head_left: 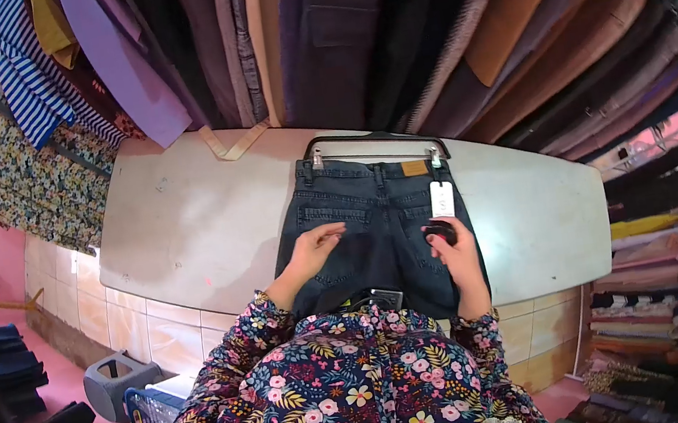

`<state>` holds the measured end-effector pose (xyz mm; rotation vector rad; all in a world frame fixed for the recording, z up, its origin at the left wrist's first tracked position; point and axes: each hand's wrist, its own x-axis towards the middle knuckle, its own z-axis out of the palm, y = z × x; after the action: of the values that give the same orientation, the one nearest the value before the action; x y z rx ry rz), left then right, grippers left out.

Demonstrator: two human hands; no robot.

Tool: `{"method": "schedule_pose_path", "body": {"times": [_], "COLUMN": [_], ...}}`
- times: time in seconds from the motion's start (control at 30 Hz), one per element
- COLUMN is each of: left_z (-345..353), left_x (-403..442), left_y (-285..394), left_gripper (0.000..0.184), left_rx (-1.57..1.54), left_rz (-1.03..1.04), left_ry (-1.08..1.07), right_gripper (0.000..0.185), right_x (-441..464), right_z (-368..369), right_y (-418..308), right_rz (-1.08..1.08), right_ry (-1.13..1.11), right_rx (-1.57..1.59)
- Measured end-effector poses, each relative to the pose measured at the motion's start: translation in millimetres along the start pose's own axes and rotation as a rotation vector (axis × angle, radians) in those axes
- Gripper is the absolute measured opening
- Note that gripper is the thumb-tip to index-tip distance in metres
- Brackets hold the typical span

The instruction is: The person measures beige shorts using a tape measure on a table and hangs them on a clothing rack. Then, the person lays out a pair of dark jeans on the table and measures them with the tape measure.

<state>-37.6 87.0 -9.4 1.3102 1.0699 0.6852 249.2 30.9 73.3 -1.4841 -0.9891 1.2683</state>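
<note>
Dark jeans (382, 214) lie back side up on a pale board, their waistband clipped to a black hanger (377, 139). A brown patch (415, 168) sits on the waistband, and a white tag (442, 200) hangs over the right back pocket. My right hand (457, 249) is closed around a small rounded black object (442, 230) with a hint of red, just below the tag; its kind is unclear. Over the left back pocket, my left hand (316, 247) is open, fingers stretched toward the middle of the jeans. Whether it touches the cloth I cannot tell.
The pale board (186, 223) reaches out on both sides of the jeans. Hanging trousers (341, 31) crowd its far edge. Folded clothes (665, 280) are stacked at right. A grey stool (118, 386) and a blue basket (145, 417) stand low at left.
</note>
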Motion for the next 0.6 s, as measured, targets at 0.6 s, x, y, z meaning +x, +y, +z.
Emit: {"method": "schedule_pose_path", "body": {"times": [0.6], "left_z": [-20.9], "left_x": [51.7], "left_y": [-12.3], "left_gripper": [0.014], "left_rx": [-0.366], "left_rz": [-0.464], "left_ry": [0.268], "right_gripper": [0.028], "right_x": [116.6], "right_z": [121.4], "right_y": [38.4], "right_rz": [-0.453], "right_ry": [-0.376], "right_rx": [-0.686]}}
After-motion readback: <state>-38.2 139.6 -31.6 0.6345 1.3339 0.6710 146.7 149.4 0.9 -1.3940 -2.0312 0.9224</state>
